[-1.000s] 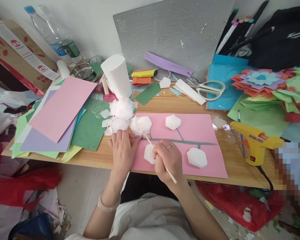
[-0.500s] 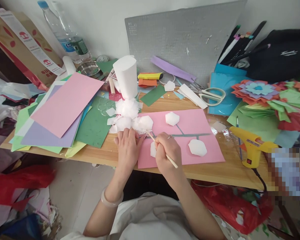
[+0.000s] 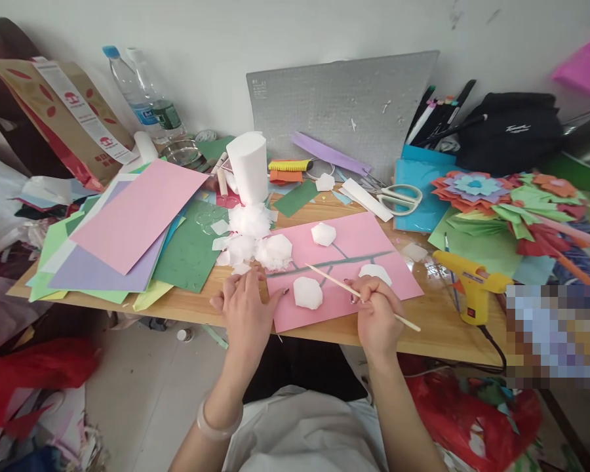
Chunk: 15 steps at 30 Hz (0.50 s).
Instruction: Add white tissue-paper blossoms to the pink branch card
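Since the stick (image 3: 335,281) seems light, its middle is aptly pinched by the right hand (image 3: 379,318) near the desk's (image 3: 435,337) front edge, left hand's (image 3: 247,307) thumb apart.

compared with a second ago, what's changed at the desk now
The right hand moved right, drawing the wooden stick away from the ruffled white paper piece without letting go. The pink sheet turned, its right end now farther from the person. The left hand stayed by the sheet's left side; the glue gun and scissors stayed put.
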Each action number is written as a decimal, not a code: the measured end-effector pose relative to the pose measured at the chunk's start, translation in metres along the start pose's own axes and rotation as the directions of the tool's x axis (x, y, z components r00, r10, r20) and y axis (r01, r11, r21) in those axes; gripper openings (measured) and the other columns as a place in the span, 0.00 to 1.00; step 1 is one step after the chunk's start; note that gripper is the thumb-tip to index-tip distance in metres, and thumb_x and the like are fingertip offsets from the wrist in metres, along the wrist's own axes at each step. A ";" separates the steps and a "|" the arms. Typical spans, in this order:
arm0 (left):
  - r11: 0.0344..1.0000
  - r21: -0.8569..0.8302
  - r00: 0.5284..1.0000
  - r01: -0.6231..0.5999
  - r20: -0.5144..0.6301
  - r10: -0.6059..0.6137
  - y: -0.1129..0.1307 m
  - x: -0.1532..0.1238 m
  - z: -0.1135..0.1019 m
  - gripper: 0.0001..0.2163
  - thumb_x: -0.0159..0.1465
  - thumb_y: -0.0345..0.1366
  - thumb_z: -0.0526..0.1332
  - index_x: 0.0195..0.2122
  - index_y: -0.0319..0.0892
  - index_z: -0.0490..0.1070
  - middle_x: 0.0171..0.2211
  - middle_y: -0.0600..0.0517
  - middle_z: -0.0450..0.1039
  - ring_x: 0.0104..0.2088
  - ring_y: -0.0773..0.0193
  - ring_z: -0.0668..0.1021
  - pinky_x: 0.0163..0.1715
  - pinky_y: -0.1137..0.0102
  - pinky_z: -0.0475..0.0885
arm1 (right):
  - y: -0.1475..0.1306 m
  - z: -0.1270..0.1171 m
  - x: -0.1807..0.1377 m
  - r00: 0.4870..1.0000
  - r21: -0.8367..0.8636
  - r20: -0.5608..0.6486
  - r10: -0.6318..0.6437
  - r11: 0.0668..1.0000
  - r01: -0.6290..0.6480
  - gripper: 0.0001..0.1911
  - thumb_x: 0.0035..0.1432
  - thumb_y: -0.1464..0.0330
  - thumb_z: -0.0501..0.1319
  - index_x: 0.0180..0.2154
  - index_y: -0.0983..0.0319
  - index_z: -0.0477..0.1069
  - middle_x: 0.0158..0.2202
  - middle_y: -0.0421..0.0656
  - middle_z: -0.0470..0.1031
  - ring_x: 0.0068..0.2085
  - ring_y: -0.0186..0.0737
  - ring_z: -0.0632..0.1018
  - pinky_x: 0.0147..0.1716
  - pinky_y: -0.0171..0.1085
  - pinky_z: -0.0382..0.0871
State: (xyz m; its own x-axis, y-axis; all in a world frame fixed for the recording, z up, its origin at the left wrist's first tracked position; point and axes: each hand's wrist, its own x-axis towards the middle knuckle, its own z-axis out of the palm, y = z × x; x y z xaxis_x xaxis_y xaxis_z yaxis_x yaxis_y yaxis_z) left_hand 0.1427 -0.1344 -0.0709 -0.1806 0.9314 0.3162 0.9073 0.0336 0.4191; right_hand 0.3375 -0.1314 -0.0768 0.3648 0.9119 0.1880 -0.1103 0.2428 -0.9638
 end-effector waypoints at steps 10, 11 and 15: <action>0.993 -0.112 0.971 -0.042 0.231 0.067 -0.007 0.005 -0.003 0.14 0.64 0.34 0.62 0.52 0.46 0.73 0.44 0.45 0.81 0.55 0.40 0.69 0.48 0.51 0.57 | 0.001 -0.021 -0.006 0.955 0.243 0.077 0.286 0.924 -0.296 0.11 0.48 0.73 0.58 0.17 0.58 0.62 0.19 0.34 0.57 0.24 0.34 0.62 0.55 0.46 0.64; 0.989 -0.133 0.965 -0.063 0.243 0.094 -0.009 0.010 -0.005 0.14 0.64 0.33 0.62 0.51 0.46 0.74 0.44 0.45 0.82 0.56 0.41 0.69 0.49 0.51 0.56 | 0.000 -0.019 -0.010 0.954 0.251 0.077 0.289 0.921 -0.299 0.11 0.49 0.72 0.58 0.18 0.58 0.61 0.20 0.34 0.56 0.24 0.34 0.62 0.53 0.45 0.65; 0.973 -0.230 0.979 -0.032 0.189 0.077 -0.031 0.026 -0.022 0.06 0.63 0.34 0.61 0.38 0.49 0.78 0.40 0.49 0.82 0.50 0.48 0.75 0.53 0.51 0.56 | -0.002 -0.009 -0.032 0.962 0.273 0.046 0.268 0.923 -0.271 0.10 0.50 0.73 0.56 0.19 0.59 0.62 0.21 0.37 0.60 0.28 0.36 0.66 0.40 0.40 0.65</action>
State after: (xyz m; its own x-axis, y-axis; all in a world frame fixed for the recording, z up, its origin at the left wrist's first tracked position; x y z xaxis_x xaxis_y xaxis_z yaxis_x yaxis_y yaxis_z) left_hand 0.1019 -0.1188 -0.0571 -0.0349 0.9828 0.1812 0.8007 -0.0810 0.5935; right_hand 0.3343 -0.1637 -0.0828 0.2784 0.9580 -0.0690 -0.4532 0.0677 -0.8888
